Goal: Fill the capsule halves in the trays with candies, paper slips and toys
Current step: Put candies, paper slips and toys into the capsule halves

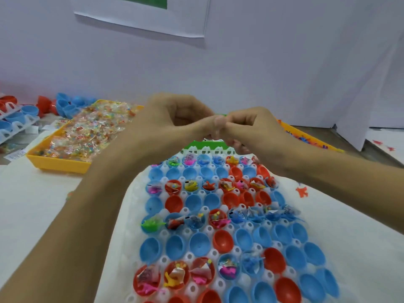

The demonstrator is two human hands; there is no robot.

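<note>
Both my hands are up over the far end of the tray, fingertips meeting in the middle. My left hand (175,119) is curled with thumb and fingers pinched together, and my right hand (247,127) is curled the same way, pinching at the same spot. There's a sliver of something green (222,115) poking out right where they meet, but it's too hidden to say what it is or which way it points.

Below my wrists sits the white tray (207,235) full of capsule halves (197,242), blue and red, all cup-side up. Rows alternate: one row stuffed with little toys, paper slips and wrapped candies, the next row bare cups. The tray's long axis runs straight away from me, toward the wall.

Just past its far edge there's a green bin (203,145), mostly behind my hands. On the left, well apart from the tray, a yellow bin (59,164) is heaped with wrapped candies (87,132). Beyond that, loose blue halves (65,106) and another rack. On the right another yellow bin (306,136) peeks out behind my forearm, and a red toy (302,191) lies on the worktop (32,204) just beside the tray.
</note>
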